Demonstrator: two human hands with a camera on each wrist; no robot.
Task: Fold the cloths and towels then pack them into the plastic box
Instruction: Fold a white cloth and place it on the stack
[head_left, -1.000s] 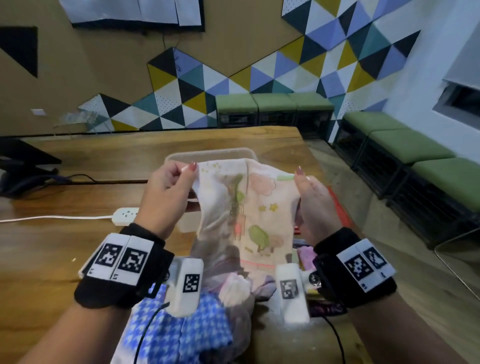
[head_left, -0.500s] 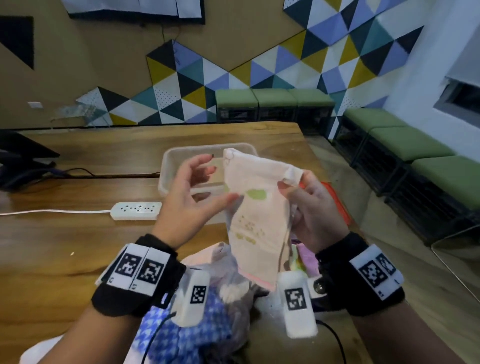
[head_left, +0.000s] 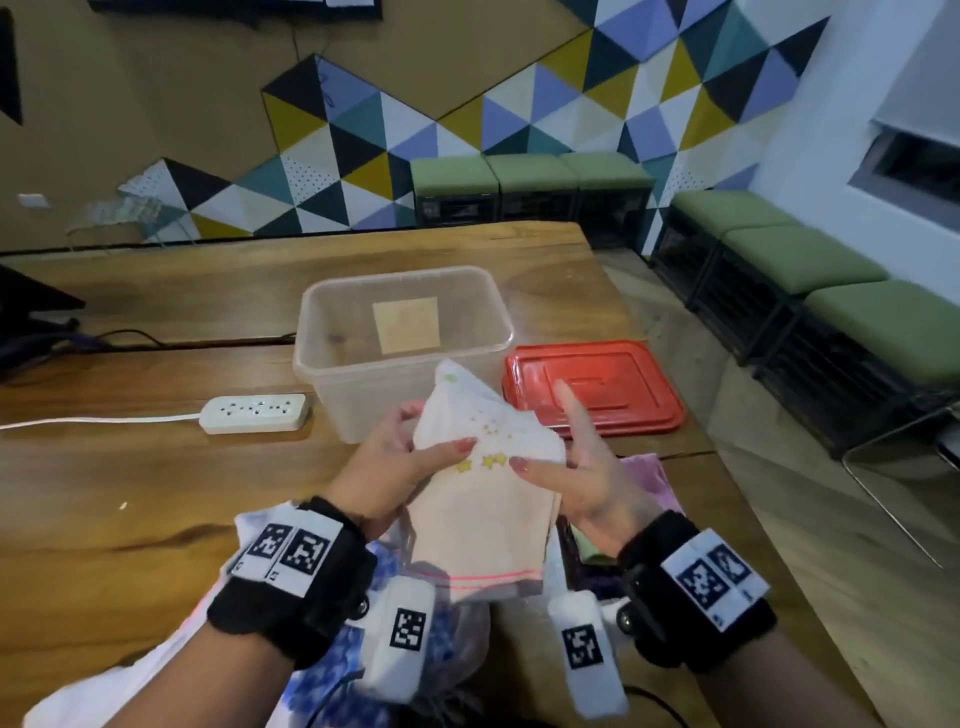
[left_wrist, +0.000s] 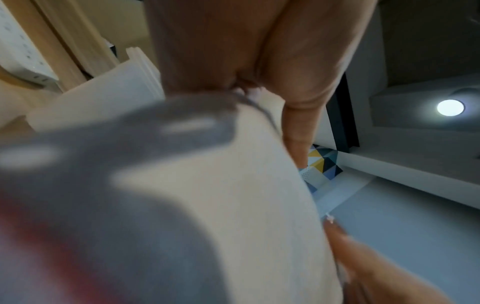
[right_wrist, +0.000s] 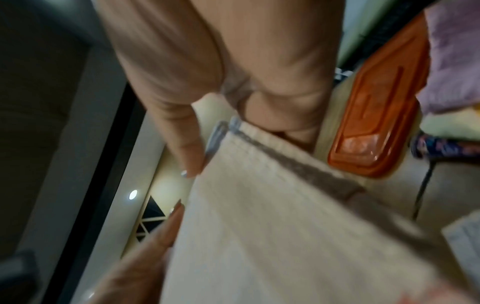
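A folded cream cloth (head_left: 483, 499) with yellow stars and a pink hem hangs in the air between both hands, just in front of the clear plastic box (head_left: 332, 364). My left hand (head_left: 405, 457) pinches its left side, thumb on top. My right hand (head_left: 561, 467) holds the right side, thumb on the cloth and index finger raised straight. The box holds only a tan square on its floor. In the wrist views the cloth (left_wrist: 207, 195) (right_wrist: 272, 216) fills the picture, blurred, with fingers along its edges.
A red lid (head_left: 592, 387) lies right of the box. A white power strip (head_left: 254, 413) sits on the wooden table (head_left: 130, 493) to the left. Blue checked cloth (head_left: 332, 670), a plastic bag and a pink towel (head_left: 647, 475) lie near me. Green stools (head_left: 800, 260) stand at right.
The cloth was spread wide between both hands, then folded narrower. It is now folded smaller and held lower. The view has tilted down, showing the whole box and lid.
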